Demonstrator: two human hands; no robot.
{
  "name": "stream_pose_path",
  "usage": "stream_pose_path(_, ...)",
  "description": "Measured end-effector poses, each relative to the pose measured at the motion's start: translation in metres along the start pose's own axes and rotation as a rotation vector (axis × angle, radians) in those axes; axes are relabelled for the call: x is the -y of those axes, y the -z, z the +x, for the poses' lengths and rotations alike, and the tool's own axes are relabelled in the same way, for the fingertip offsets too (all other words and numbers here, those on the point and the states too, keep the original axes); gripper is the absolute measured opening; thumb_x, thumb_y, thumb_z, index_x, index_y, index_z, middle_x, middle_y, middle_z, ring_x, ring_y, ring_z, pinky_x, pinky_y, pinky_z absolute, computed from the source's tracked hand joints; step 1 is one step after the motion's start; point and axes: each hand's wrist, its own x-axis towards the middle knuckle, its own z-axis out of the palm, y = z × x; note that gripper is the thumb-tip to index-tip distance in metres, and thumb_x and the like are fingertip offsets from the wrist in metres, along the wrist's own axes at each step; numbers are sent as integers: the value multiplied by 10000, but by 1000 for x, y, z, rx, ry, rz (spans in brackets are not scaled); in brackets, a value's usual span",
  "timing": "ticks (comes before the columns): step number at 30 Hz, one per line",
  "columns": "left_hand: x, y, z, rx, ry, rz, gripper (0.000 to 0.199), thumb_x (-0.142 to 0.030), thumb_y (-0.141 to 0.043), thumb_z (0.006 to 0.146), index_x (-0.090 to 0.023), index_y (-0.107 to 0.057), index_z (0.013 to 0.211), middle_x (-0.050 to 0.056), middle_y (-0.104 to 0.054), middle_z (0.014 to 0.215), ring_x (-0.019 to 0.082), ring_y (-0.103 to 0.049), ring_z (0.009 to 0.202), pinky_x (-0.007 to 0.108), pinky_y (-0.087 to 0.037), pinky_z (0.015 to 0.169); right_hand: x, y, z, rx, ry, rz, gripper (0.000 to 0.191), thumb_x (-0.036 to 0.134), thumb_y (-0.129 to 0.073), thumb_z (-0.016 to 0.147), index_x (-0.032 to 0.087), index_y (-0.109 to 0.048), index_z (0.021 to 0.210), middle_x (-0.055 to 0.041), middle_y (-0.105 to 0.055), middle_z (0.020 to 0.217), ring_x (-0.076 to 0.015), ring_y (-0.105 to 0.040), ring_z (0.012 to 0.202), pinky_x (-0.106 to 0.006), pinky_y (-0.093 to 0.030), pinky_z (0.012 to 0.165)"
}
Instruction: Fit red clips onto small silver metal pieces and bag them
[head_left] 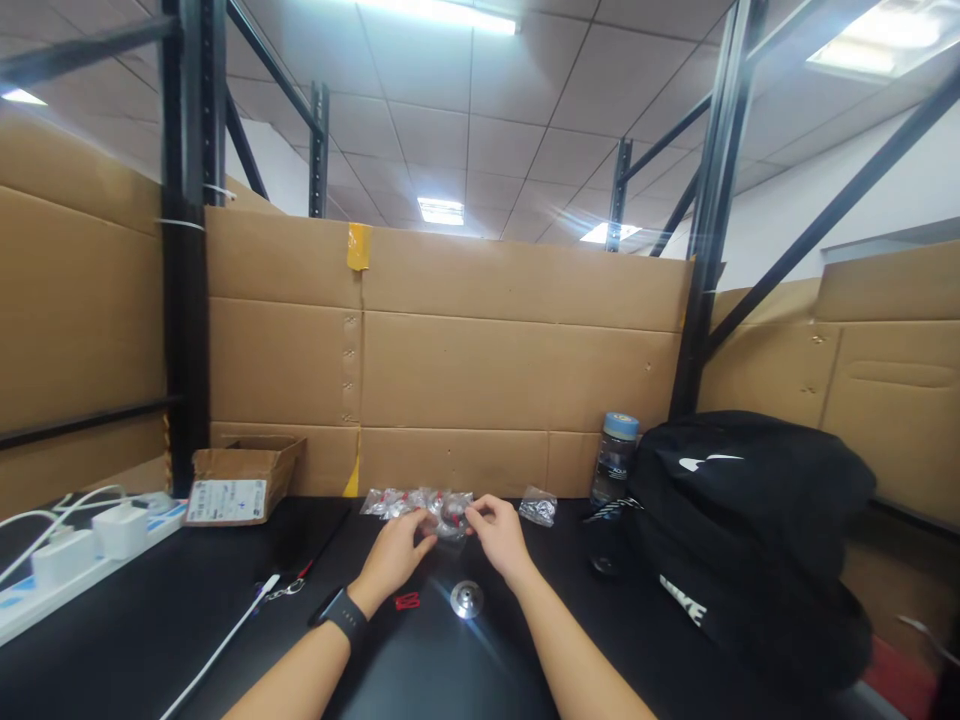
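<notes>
A small clear plastic bag (450, 528) with shiny and red contents is between my two hands, near the back of the black table. My left hand (401, 548), with a dark watch on its wrist, has thumb and forefinger closed at the bag's left side. At the right side of the bag, my right hand (495, 532) pinches its edge. Several similar clear bags (390, 502) lie in a row just behind. Nearer to me, a round silver metal disc (466, 600) with a raised centre lies flat. Left of it are thin red pieces (407, 601).
Another clear bag (538, 506) lies to the right. Farther right stand a blue-capped bottle (616, 460) and a large black backpack (750, 540). On the left are an open cardboard box (238, 480), a power strip (90, 555) and a white cable (221, 645). Cardboard panels (465, 370) wall the back.
</notes>
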Motion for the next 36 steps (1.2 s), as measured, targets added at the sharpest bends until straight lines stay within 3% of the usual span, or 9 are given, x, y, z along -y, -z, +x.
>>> stream_pose_path(4, -7, 2, -2, -76, 87, 160, 120, -261, -647, 855, -213, -677, 960, 33, -721, 858, 207, -665, 837, 292, -430, 771, 7, -1, -4, 33, 9, -41, 182, 343, -622, 819, 177, -669, 761, -36, -702, 645, -204, -697, 616, -258, -468, 590)
stream_pose_path(7, -9, 4, -4, 19, 173, 159, 142, -312, -655, 853, -231, -669, 969, -2, -734, 771, 195, -688, 779, 270, -411, 705, 13, -1, -7, 35, 12, -145, 161, 301, -600, 829, 182, -682, 759, -32, -706, 635, -195, -691, 606, -261, -481, 613)
stream_pose_path(12, -8, 3, -3, 105, 200, 39, 275, -306, -621, 869, -259, -646, 1138, 11, -792, 931, 215, -718, 979, 281, -450, 827, 11, -1, -8, 55, -6, -238, 152, 245, -592, 825, 174, -714, 771, -37, -721, 651, -183, -689, 603, -253, -490, 617)
stream_pose_path(16, -8, 2, -3, 136, 229, -14, 362, -315, -645, 841, -271, -626, 1200, 3, -793, 989, 220, -709, 1033, 283, -458, 849, 2, -1, -6, 99, -11, -203, 174, 249, -599, 830, 168, -747, 789, -54, -753, 711, -197, -722, 657, -253, -506, 635)
stream_pose_path(22, -10, 8, -5, 119, 238, 115, 270, -384, -630, 849, -281, -672, 1095, -3, -794, 924, 239, -710, 1005, 309, -434, 829, -7, 1, -3, 106, -11, -217, 241, 321, -610, 851, 171, -797, 829, -71, -765, 718, -241, -731, 712, -301, -526, 698)
stream_pose_path(28, -12, 7, -4, 103, 212, 170, 258, -443, -604, 875, -278, -701, 1049, 10, -776, 863, 240, -705, 927, 316, -413, 810, -4, 3, -2, 25, -32, -117, 306, 379, -592, 871, 152, -789, 930, -77, -773, 766, -233, -734, 736, -301, -547, 717)
stream_pose_path(33, -12, 6, -4, 127, 187, 153, 191, -388, -572, 895, -278, -728, 919, -4, -770, 894, 209, -695, 894, 300, -392, 796, 3, 7, -2, -11, 41, -161, 273, 357, -596, 876, 160, -784, 899, -77, -775, 803, -222, -734, 765, -296, -546, 749)
stream_pose_path(36, -13, 6, -4, 145, 186, 154, 200, -409, -592, 884, -282, -727, 961, -5, -765, 877, 212, -691, 895, 297, -392, 790, 5, 7, -3, -11, 84, -178, 253, 341, -592, 883, 172, -781, 887, -73, -780, 844, -216, -735, 790, -295, -548, 773)
